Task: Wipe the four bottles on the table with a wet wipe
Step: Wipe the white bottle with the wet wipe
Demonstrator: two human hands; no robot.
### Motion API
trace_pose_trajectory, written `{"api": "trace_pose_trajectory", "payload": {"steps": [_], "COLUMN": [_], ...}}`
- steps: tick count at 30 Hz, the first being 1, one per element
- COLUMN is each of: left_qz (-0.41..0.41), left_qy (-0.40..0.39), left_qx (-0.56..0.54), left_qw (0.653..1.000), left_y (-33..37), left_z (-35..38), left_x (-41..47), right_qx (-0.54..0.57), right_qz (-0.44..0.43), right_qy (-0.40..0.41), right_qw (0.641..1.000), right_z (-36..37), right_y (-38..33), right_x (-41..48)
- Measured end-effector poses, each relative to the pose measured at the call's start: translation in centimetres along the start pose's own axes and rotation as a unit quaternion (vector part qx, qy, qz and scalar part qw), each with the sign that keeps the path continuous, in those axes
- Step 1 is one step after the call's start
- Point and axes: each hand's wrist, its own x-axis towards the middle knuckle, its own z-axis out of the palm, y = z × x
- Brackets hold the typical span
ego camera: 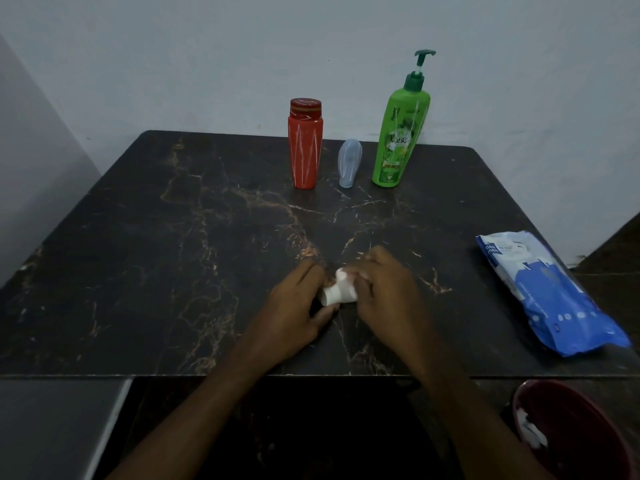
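Your two hands meet near the front middle of the dark marble table (173, 254). Your left hand (298, 303) has its fingers curled round a small white bottle (330, 296), which is tipped over sideways with its cap end pointing left, low over the tabletop. Your right hand (384, 292) pinches a white wet wipe (343, 274) right up against that bottle. Honestly, I can't tell how much of the bottle the wipe covers.

The other three are lined up at the back edge, well apart from your hands. The red bottle (305, 143) stands upright on the left and the green pump bottle (401, 133) upright on the right. A little pale grey-blue bottle (349, 162) sits between them.

The blue wet wipes pack (554, 296) lies flat by the right edge. Down at the lower right, below the table edge, there's a dark red bin (571, 410) with some crumpled white stuff in it.
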Motion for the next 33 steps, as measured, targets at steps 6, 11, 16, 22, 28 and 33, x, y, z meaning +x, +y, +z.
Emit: {"api": "trace_pose_trajectory", "payload": {"steps": [6, 11, 16, 22, 28, 33], "left_qz": [0.003, 0.004, 0.005, -0.002, 0.003, -0.002], "left_qy": [-0.003, 0.004, 0.005, 0.001, 0.003, 0.011], "left_qx": [0.002, 0.004, 0.005, 0.011, 0.008, 0.007], "left_qw": [1.000, 1.000, 1.000, 1.000, 1.000, 1.000], "left_y": [-0.2, -0.2, -0.3, -0.3, -0.3, -0.5], "left_z": [0.1, 0.2, 0.1, 0.3, 0.3, 0.3], "left_x": [0.2, 0.0, 0.1, 0.1, 0.1, 0.0], "right_qx": [0.025, 0.037, 0.079, 0.027, 0.050, 0.076], "right_qz": [0.047, -0.027, 0.125, 0.070, 0.005, 0.134], "right_qy": [0.030, 0.037, 0.084, 0.124, 0.111, 0.156], "right_qw": [0.998, 0.998, 0.985, 0.989, 0.993, 0.976], "right_z": [-0.8, 0.8, 0.7, 2.2, 2.4, 1.4], "right_y": [1.0, -0.6, 2.9, -0.2, -0.6, 3.1], "right_x": [0.9, -0.9, 0.3, -1.3, -1.4, -1.0]}}
